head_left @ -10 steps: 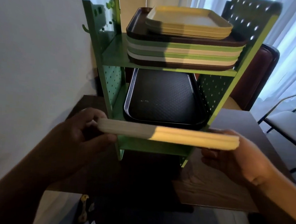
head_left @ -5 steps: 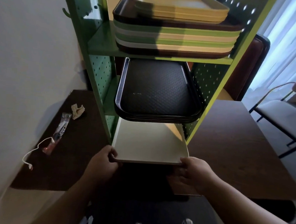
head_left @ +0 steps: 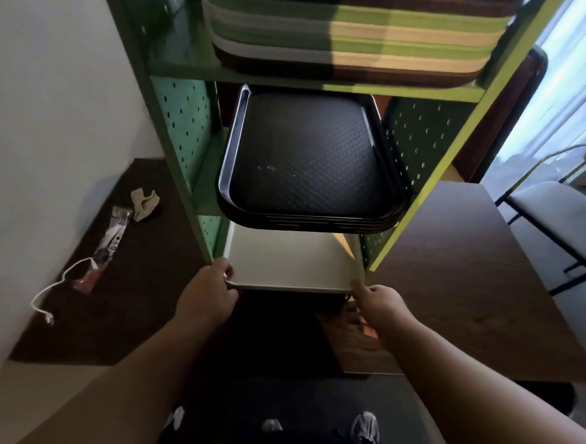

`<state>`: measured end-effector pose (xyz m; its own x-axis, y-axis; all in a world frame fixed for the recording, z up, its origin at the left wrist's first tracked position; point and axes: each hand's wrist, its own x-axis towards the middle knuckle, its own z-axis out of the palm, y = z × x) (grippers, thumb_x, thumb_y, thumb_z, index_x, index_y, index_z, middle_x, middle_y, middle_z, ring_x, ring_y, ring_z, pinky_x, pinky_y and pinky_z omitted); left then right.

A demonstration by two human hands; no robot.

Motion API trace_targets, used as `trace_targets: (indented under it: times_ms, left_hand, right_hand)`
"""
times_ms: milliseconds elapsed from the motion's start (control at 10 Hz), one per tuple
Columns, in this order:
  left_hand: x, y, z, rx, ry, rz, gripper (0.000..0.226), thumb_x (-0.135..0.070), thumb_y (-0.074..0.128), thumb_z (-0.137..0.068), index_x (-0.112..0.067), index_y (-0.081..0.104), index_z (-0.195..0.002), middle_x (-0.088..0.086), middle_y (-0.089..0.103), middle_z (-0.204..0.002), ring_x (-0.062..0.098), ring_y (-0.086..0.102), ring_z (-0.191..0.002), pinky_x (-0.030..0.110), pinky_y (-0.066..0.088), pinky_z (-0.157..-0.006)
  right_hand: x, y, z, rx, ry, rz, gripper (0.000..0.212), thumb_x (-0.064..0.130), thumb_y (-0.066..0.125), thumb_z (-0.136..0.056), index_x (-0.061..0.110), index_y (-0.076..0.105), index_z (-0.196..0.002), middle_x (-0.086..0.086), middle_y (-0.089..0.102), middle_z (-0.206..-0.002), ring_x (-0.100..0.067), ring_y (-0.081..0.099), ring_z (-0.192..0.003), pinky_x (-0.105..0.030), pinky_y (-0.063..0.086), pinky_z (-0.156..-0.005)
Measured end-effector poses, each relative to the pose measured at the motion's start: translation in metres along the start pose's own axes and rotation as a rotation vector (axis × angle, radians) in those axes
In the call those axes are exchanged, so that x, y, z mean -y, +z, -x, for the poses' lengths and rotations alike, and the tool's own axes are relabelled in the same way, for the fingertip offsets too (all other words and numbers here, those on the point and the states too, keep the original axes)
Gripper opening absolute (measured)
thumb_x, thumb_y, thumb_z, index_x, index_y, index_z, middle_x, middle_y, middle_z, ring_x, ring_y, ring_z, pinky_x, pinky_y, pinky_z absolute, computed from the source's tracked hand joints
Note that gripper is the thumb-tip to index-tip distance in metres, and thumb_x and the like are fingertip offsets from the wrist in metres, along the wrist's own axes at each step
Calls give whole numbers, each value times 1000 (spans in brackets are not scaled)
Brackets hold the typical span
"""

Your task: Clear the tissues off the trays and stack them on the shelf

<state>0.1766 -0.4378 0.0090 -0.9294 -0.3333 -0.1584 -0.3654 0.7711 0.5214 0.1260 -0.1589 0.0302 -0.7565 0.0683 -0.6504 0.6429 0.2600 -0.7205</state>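
- So the pale tray was up in the air in front of the shelf a second ago, held level and edge-on; now it's down on the bottom level and most of the way in. Basically this one's nearly stacked, I'd say just a last nudge left.
- Left hand has its grip pinched on the tray's near left corner, right hand is closed on the near right corner.
- Tray lies flat, long axis running front to back into the shelf, short near edge facing the person and just sticking out past the front posts.
- Right above it sits a stack of black trays, and a mixed-colour tray pile on the level over that.
- A crumpled tissue and a wrapper are lying on the tabletop to the left, so clearing isn't totally done imo.
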Motion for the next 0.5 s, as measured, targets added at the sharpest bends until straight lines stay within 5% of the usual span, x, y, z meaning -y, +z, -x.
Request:
trace_targets:
  times_ms: [300, 500]
  left_hand:
    - [-8, -2, 3, 9, -41, -51, 35, -17, 65, -84, -18, 63, -119, 15, 62, -115, 30, 64, -95, 41, 56, -84]
    - [-44, 4, 25, -188, 45, -166, 46, -28, 67, -86, -19, 56, -130, 11, 44, -132, 28, 48, -119, 35, 53, -84]
  right_hand:
    - [0, -14, -9, 80, 68, -2, 40, 36, 56, -103, -3, 62, -103, -9, 61, -64, -20, 51, -46, -25, 38, -40]
    - [0, -18, -6, 121, 76, -106, 34, 32, 55, -104, -2, 60, -98, -14, 59, -70, -16, 49, -40, -21, 36, -38]
